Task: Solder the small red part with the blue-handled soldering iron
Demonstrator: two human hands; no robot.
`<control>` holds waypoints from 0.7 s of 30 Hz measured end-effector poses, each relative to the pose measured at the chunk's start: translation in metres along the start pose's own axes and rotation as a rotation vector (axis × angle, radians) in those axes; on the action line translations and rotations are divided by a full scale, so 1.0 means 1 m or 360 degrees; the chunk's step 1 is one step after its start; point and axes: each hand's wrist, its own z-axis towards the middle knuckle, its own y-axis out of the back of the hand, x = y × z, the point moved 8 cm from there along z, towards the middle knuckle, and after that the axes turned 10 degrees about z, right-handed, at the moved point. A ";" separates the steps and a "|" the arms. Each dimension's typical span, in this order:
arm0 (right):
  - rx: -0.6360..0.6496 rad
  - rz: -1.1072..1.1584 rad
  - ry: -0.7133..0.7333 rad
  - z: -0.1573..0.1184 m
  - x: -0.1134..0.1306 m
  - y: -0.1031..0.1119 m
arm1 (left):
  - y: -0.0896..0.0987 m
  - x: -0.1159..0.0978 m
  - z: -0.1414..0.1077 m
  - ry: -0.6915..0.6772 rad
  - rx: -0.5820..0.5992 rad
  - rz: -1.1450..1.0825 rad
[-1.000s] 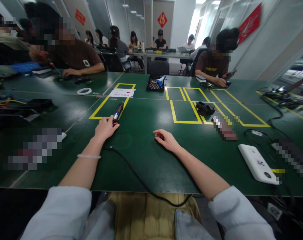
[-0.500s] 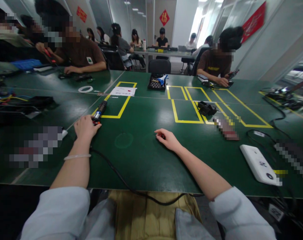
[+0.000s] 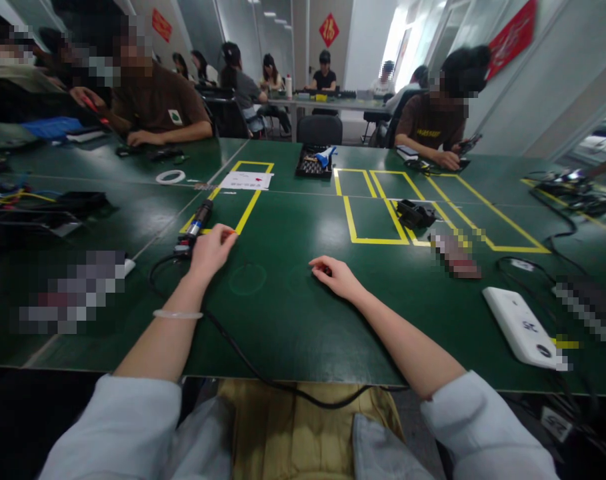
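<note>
My left hand (image 3: pixel 213 253) is closed in a pinch just right of a corded black cylindrical tool, apparently an electric screwdriver (image 3: pixel 199 219). A speck of orange shows at my left fingertips, too small to name. The tool lies on the green table (image 3: pixel 283 320) across a corner of yellow tape, its black cable (image 3: pixel 237 353) running under my left wrist and off the near edge. Near the table's middle rests my right hand (image 3: pixel 337 277), its fingers curled; a dark spot shows inside the curl, and I cannot make out what it is.
Ahead stands a black tray (image 3: pixel 314 162) with small parts and a blue-and-white item. On the right lie a black bracket-like part (image 3: pixel 415 215), a white power bank (image 3: pixel 523 327) and cables. A paper sheet (image 3: pixel 246 181) and a white ring (image 3: pixel 171 177) lie left. Co-workers sit opposite.
My left hand has left the screwdriver and moved right, pinched, with orange at its fingertips. The screwdriver stays on the table. My right hand has hardly moved.
</note>
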 end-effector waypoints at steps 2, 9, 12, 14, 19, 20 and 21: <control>0.0012 0.0022 -0.0008 0.000 -0.001 -0.001 | -0.017 -0.049 -0.007 -0.0265 0.0224 -0.0343; 0.0068 0.0183 0.0027 -0.001 -0.002 -0.003 | -0.065 -0.162 -0.042 -0.0656 0.0957 -0.0995; 0.0078 0.0183 0.0043 -0.001 0.000 -0.003 | -0.074 -0.172 -0.050 -0.0622 0.1081 -0.1210; 0.0077 0.0161 0.0056 0.000 0.000 -0.004 | -0.075 -0.172 -0.052 -0.0608 0.1076 -0.1285; 0.0039 0.0097 0.0041 0.000 -0.002 -0.003 | -0.071 -0.171 -0.058 -0.0619 0.1057 -0.1391; 0.0028 0.0097 0.0038 -0.001 -0.003 -0.002 | -0.071 -0.171 -0.058 -0.0620 0.1049 -0.1406; 0.0015 0.0098 0.0036 -0.001 -0.004 -0.002 | -0.072 -0.171 -0.058 -0.0620 0.1036 -0.1416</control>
